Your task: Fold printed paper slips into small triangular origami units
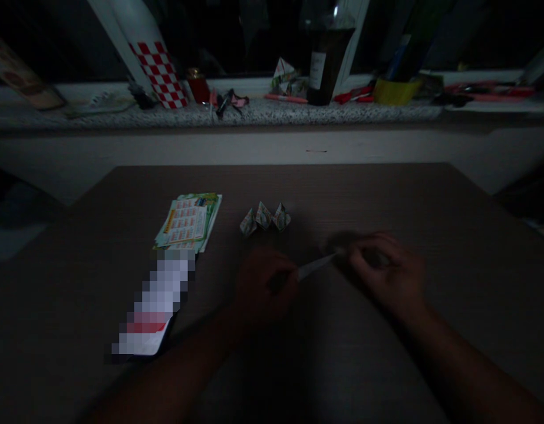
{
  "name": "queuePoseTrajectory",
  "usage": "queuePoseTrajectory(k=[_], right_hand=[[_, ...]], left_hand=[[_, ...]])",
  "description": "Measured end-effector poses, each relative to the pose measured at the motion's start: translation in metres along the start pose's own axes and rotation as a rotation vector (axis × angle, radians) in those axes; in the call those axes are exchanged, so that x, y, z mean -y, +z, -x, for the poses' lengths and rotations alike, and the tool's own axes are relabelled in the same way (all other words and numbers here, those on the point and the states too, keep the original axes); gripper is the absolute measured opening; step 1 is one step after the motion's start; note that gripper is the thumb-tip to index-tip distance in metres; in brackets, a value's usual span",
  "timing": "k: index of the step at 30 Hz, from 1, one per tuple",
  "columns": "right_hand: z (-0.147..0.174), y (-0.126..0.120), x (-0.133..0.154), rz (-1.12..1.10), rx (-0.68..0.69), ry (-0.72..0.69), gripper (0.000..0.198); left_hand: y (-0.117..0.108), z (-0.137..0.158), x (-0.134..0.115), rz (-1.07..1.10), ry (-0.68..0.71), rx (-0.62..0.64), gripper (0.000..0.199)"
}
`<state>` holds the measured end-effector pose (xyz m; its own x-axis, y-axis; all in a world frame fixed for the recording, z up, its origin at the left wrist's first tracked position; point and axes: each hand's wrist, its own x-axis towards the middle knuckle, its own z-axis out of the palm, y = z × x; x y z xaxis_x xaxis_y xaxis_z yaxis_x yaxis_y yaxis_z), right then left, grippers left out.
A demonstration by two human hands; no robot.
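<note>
In the dim head view, my left hand point(267, 285) is closed around one end of a narrow, pale folded paper strip point(315, 267). The strip tapers to a thin tip on the right. Just beyond that tip is my right hand point(386, 268), with thumb and forefinger pinched together. Whether its fingertips grip the strip's end is too dark to tell. Behind my left hand, three small folded paper pieces point(263, 216) with pointed tops stand in a row on the table. To their left lies a stack of printed green-and-white paper slips point(185, 222).
A phone point(159, 303) with a blurred screen lies on the brown table point(364, 194), left of my left hand. Across the back, a stone windowsill point(249, 113) holds a red-and-white checkered bottle point(161, 68), a dark bottle point(321, 65), a yellow container point(395, 91) and small clutter.
</note>
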<state>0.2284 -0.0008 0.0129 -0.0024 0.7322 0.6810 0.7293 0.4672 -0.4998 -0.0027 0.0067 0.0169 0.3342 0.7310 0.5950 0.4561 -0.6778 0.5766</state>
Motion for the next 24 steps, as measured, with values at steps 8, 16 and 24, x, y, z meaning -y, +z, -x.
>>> queuePoseTrajectory(k=[8,16,24], right_hand=[[0.009,0.010,0.009,-0.307,0.079,0.344,0.010],[0.013,0.018,0.009,-0.502,0.074,0.521,0.012],[0.012,0.017,0.013,-0.582,0.111,0.541,0.013]], left_hand=[[0.007,0.000,0.012,0.454,-0.574,0.010,0.009],[0.008,-0.001,0.024,0.725,-0.882,-0.063,0.015],[0.013,0.003,0.026,0.874,-0.874,-0.100,0.017]])
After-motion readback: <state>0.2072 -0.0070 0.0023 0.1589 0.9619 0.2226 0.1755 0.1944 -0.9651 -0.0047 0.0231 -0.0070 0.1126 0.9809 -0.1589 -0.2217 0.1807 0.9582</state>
